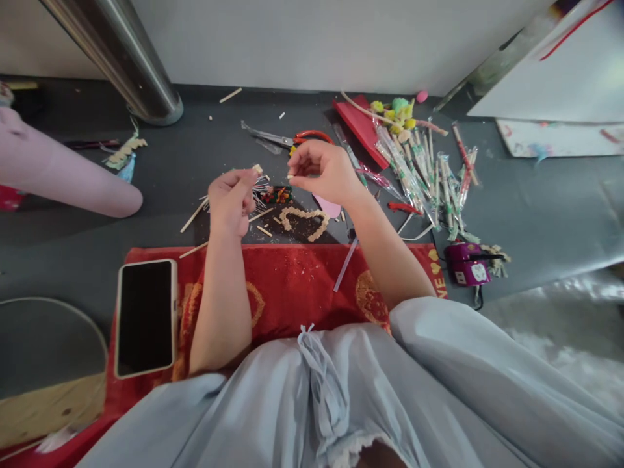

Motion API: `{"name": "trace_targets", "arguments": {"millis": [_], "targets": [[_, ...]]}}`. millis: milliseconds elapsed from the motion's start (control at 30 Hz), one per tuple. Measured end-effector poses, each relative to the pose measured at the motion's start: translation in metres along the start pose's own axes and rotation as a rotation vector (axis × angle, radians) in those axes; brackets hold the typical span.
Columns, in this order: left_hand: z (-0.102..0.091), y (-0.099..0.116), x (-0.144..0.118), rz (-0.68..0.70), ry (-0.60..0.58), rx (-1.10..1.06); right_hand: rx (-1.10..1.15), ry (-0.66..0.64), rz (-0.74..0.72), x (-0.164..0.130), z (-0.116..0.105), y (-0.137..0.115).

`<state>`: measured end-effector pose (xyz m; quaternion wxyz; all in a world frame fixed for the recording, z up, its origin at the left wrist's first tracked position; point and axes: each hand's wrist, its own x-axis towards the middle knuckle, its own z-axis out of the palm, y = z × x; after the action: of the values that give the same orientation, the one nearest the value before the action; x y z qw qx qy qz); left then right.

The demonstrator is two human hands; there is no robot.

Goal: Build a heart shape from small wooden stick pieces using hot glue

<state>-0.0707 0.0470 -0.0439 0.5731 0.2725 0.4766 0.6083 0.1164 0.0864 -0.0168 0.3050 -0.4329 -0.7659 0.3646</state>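
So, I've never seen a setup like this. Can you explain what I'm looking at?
There's no machine here, just a person working bare-handed. The single picture comes from a camera worn on the head, looking forward and down. The left hand holds a small pale piece; the right hand seems to pinch a tiny pale bit, too small to make out. On the grey table lie scissors, a curved pale strip and sticks in clear wrap. Nearer the body, a phone rests on red cloth.
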Motion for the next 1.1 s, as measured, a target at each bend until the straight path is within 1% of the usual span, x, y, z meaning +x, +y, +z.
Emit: {"name": "trace_targets", "arguments": {"millis": [100, 200, 300, 433, 567, 633, 733, 833, 900, 967, 1100], "targets": [[0.003, 0.000, -0.004, -0.033, -0.103, 0.040, 0.060, 0.034, 0.006, -0.012, -0.001, -0.007], [0.007, 0.000, -0.008, -0.063, -0.163, 0.056, 0.119, 0.060, 0.007, -0.021, 0.002, -0.012], [0.010, 0.000, -0.011, -0.092, -0.196, 0.056, 0.160, 0.099, 0.022, -0.027, 0.006, -0.013], [0.013, 0.000, -0.013, -0.101, -0.251, 0.042, 0.135, 0.150, 0.064, -0.030, 0.011, -0.011], [0.016, 0.002, -0.016, -0.143, -0.254, 0.031, 0.148, 0.167, 0.011, -0.032, 0.013, -0.009], [0.015, 0.002, -0.016, -0.153, -0.253, 0.019, 0.106, 0.169, -0.003, -0.034, 0.013, -0.010], [0.011, -0.001, -0.014, -0.100, -0.314, -0.015, -0.029, 0.174, -0.023, -0.037, 0.012, -0.015], [0.006, -0.007, -0.010, -0.007, -0.367, -0.031, -0.208, 0.171, -0.098, -0.039, 0.010, -0.023], [0.005, -0.011, -0.007, 0.039, -0.366, -0.001, -0.319, 0.167, -0.153, -0.040, 0.010, -0.027], [0.005, -0.014, -0.005, 0.072, -0.357, 0.036, -0.384, 0.166, -0.186, -0.040, 0.011, -0.030], [0.006, -0.017, -0.003, 0.110, -0.320, 0.043, -0.395, 0.189, -0.187, -0.040, 0.011, -0.033]]}}
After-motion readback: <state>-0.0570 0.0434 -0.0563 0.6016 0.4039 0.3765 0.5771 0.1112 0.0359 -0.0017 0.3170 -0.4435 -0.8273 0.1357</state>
